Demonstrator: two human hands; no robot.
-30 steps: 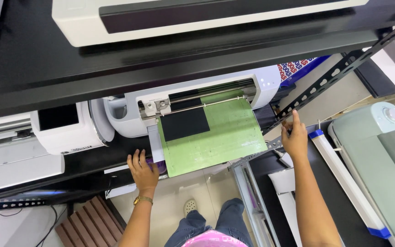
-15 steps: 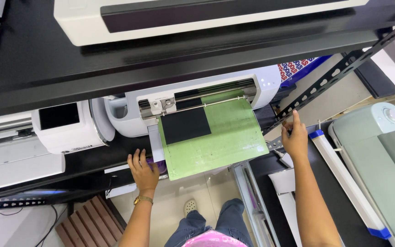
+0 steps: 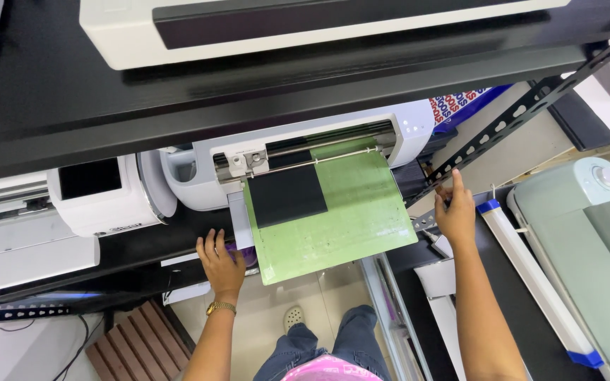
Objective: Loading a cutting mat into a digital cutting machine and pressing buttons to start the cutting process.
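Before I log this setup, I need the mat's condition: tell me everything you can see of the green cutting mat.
The green cutting mat is a flat, thin rectangular sheet with a faint printed grid and light scuff marks. Its far edge is fed under the roller bar of the white cutting machine; the near half juts out past the shelf edge, slightly skewed. A black rectangular sheet lies on its upper-left area. Neither hand visibly touches it: the left hand rests beside its near-left corner, and the right hand is apart.

A single head-worn camera looks steeply down from above the person, over a black upper shelf [image 3: 178, 106] onto the white cutting machine [image 3: 298, 159] and its green mat [image 3: 347, 212] at middle range. The person's arms rise from the bottom edge; jeans and floor [image 3: 277, 310] show directly below.
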